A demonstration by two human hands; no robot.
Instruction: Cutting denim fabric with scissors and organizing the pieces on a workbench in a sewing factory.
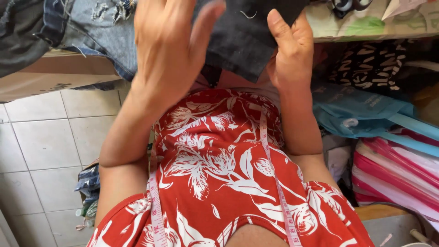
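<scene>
- Right hand pinched the dark denim piece by thumb at its right edge, held up over the lap, near the tabletop edge.
- Left hand was spread wide, flat on the denim's left side, gripping nothing.
- Risk: a single pinch point could let the cloth slip or twist.
- Measuring tape around the neck could snag.

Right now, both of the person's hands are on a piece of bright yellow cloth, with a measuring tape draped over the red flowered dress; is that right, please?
Not quite: the cloth is dark, charcoal to black, not yellow. The head view shows the left hand and the right hand on it, and the measuring tape is indeed draped over the red flowered dress.
</scene>
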